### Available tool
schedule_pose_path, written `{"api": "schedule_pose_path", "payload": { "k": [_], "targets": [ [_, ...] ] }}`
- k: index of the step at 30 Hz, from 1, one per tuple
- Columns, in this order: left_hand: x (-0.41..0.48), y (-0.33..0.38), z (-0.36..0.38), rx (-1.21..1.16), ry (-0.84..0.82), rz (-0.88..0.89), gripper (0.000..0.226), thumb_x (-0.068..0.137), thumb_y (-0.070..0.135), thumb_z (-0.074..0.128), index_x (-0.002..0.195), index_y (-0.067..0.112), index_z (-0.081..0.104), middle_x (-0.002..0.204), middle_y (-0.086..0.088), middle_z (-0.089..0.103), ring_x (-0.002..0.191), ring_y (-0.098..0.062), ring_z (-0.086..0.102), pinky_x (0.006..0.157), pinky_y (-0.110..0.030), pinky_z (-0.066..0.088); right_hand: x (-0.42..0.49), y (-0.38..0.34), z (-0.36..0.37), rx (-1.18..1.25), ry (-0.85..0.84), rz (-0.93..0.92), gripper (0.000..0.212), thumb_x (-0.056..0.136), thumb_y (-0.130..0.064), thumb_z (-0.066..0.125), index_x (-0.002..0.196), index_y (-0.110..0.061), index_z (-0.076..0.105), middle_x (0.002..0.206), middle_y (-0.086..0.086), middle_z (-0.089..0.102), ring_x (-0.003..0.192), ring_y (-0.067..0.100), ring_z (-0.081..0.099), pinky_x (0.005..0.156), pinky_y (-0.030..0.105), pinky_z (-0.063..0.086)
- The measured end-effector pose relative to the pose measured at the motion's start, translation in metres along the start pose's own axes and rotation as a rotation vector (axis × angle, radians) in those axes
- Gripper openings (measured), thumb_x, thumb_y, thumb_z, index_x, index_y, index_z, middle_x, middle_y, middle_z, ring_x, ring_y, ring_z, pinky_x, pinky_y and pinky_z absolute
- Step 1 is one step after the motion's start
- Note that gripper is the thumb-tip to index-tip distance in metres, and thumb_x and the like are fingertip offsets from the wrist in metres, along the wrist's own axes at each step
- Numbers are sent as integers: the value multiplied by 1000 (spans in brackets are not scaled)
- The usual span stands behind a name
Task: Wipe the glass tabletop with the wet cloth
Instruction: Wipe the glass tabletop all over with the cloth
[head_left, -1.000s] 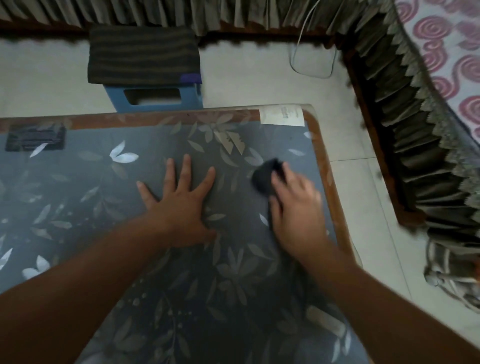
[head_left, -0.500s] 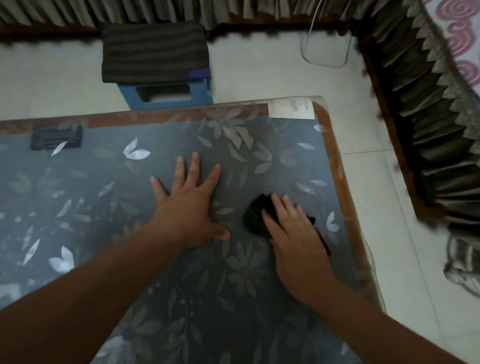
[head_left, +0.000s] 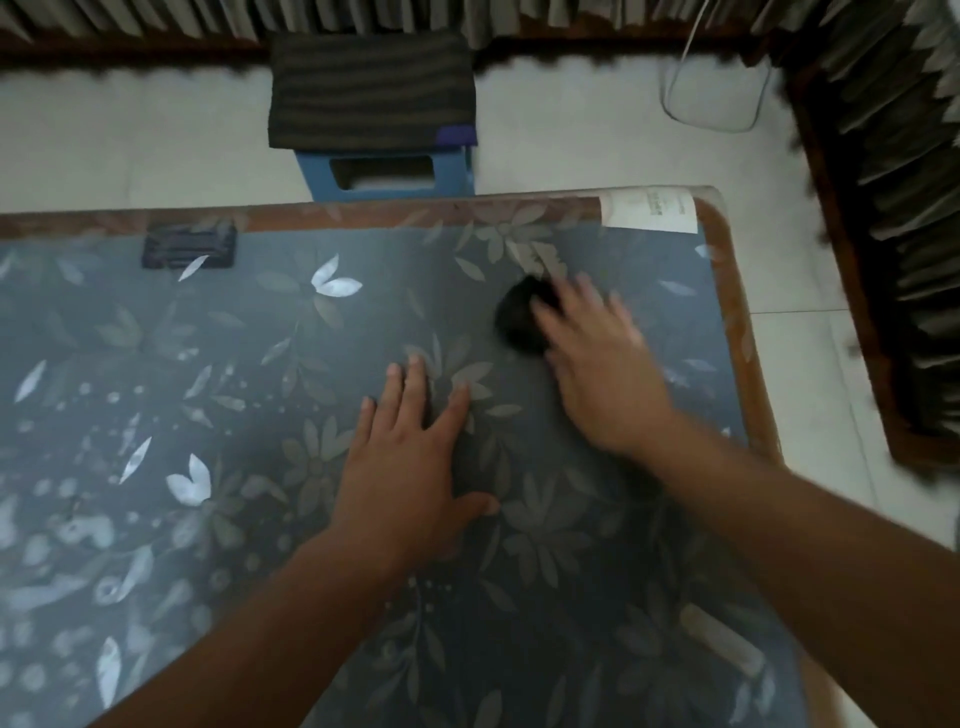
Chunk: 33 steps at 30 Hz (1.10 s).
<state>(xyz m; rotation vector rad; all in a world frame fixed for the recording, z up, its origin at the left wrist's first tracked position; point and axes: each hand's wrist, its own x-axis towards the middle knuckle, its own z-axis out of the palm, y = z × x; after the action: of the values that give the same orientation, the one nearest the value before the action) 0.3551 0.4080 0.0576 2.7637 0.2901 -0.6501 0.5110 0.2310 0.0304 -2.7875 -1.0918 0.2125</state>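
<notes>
The glass tabletop (head_left: 260, 364) covers a dark blue cloth printed with pale leaves and has a brown wooden rim. A dark wet cloth (head_left: 517, 319) lies bunched on the glass toward the far right corner. My right hand (head_left: 597, 364) presses down on its near part, fingers over it, blurred by motion. My left hand (head_left: 410, 457) rests flat on the glass with fingers spread, to the left of the cloth and nearer to me, holding nothing.
A blue stool (head_left: 384, 171) with a dark striped cushion (head_left: 371, 88) stands just past the table's far edge. A white paper label (head_left: 649, 208) lies under the glass at the far right corner. A bed with a pleated skirt (head_left: 893, 182) runs along the right, across a strip of tiled floor.
My right hand has pushed the cloth away from me, back toward the far right corner, after pulling it nearer half a second ago. My left hand stays flat in place.
</notes>
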Motion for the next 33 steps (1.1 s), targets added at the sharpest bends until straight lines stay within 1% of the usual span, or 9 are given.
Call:
{"api": "schedule_pose_path", "payload": {
  "k": [2, 4, 9, 11, 16, 22, 26, 28, 33],
  "targets": [
    [1, 0, 0, -11, 9, 6, 117, 78, 78, 63, 162, 36, -7, 167, -9, -30, 155, -29, -25, 125, -46, -8, 59, 10, -10, 27, 46, 220, 56, 104, -25, 38, 157, -19, 24, 167, 10, 14, 154, 31, 9, 125, 50, 8],
    [2, -1, 0, -18, 12, 9, 118, 78, 79, 64, 162, 36, -7, 168, -9, -29, 155, -29, -25, 125, -47, -8, 89, 0, -13, 16, 51, 265, 55, 104, -26, 35, 158, -19, 22, 167, 9, 14, 153, 31, 9, 124, 50, 8],
    [-3, 1, -5, -52, 3, 21, 119, 79, 75, 67, 163, 27, -1, 169, -11, -25, 157, -30, -21, 126, -47, -5, -25, -35, 7, 32, -53, -152, 54, 98, -21, 44, 152, -17, 37, 163, 11, 27, 150, 34, 23, 123, 53, 18],
    [-2, 1, -8, -42, -17, 33, 120, 79, 72, 69, 163, 24, 0, 169, -12, -26, 156, -32, -22, 126, -49, -5, -42, -16, 6, 33, -64, -171, 55, 97, -16, 48, 151, -18, 39, 163, 10, 28, 151, 34, 22, 123, 54, 17],
    [4, -21, -21, -7, -123, 109, 124, 76, 53, 84, 164, 27, 0, 170, -8, -24, 158, -29, -16, 126, -47, 13, 10, -17, -2, 74, 25, 330, 56, 102, -18, 42, 156, -18, 28, 167, 10, 17, 154, 33, 11, 124, 50, 7],
    [-3, -26, -20, -69, -101, 141, 116, 75, 44, 88, 162, 21, 14, 171, -7, -18, 158, -27, -15, 129, -47, 13, -126, -86, 23, -3, -100, -40, 58, 94, -20, 44, 151, -20, 36, 164, 8, 24, 151, 35, 23, 122, 54, 20],
    [-4, -33, -16, -103, -67, 155, 111, 76, 45, 87, 161, 22, 20, 172, -7, -15, 158, -26, -14, 128, -44, 10, -82, -44, 5, 51, 20, 434, 56, 102, -22, 41, 156, -18, 28, 166, 11, 19, 153, 37, 14, 124, 55, 12],
    [-6, -33, -13, -102, -35, 157, 108, 77, 47, 86, 161, 21, 23, 172, -10, -10, 159, -28, -10, 128, -42, 8, -77, -62, 9, 54, 54, 528, 56, 104, -25, 36, 158, -19, 24, 167, 9, 15, 154, 35, 10, 125, 53, 8],
    [-25, -27, -10, -76, 86, 150, 86, 85, 45, 76, 156, 22, 34, 169, -16, 13, 157, -34, 8, 128, -43, 13, -165, -133, 32, 26, -71, 194, 56, 98, -28, 31, 153, -20, 36, 165, 8, 25, 151, 34, 22, 121, 56, 21]
  ]
}}
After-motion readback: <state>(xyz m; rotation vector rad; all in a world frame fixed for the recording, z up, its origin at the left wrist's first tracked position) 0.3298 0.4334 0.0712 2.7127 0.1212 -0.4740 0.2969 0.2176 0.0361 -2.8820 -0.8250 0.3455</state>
